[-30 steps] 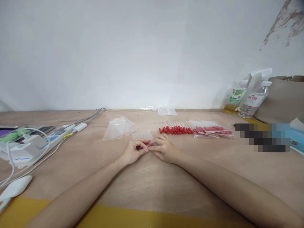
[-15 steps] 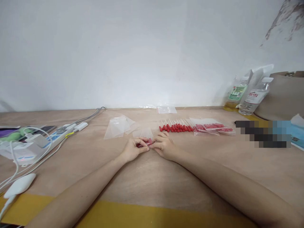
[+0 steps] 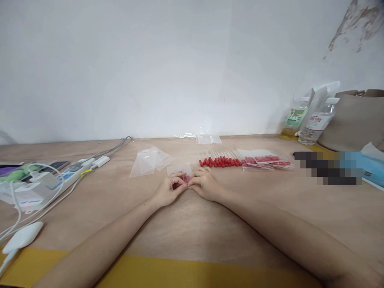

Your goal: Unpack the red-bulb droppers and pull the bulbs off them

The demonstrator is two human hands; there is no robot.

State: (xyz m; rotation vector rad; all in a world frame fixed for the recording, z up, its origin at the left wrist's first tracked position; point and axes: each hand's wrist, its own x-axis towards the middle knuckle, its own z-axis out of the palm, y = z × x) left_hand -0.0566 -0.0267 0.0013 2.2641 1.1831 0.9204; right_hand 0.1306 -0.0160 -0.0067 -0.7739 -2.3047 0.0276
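A small clear plastic bag [image 3: 181, 168] with red-tipped sticks inside lies on the table in front of me. My left hand [image 3: 171, 189] pinches its near left edge, thumb and fingers closed. My right hand [image 3: 205, 184] pinches the near right edge, its fingertips meeting those of the left. Fingers hide much of the bag's near end. Beyond my right hand is a row of loose red-tipped sticks [image 3: 221, 161]. To its right lie filled bags [image 3: 264, 160] of the same sticks, overlapping. Flat unfilled clear bags [image 3: 149, 161] rest beyond my left hand.
A power strip [image 3: 72, 174] with white chargers and cables runs along the left. Another clear bag [image 3: 209, 139] lies by the wall. At the back right stand two bottles [image 3: 318, 122] beside a grey-brown bag [image 3: 357, 120]. A blue package [image 3: 373, 168] lies at the right edge.
My right hand's fingers have closed in nearer the left hand along the bag's edge. The left hand keeps its pinch. The whole view has shifted slightly.
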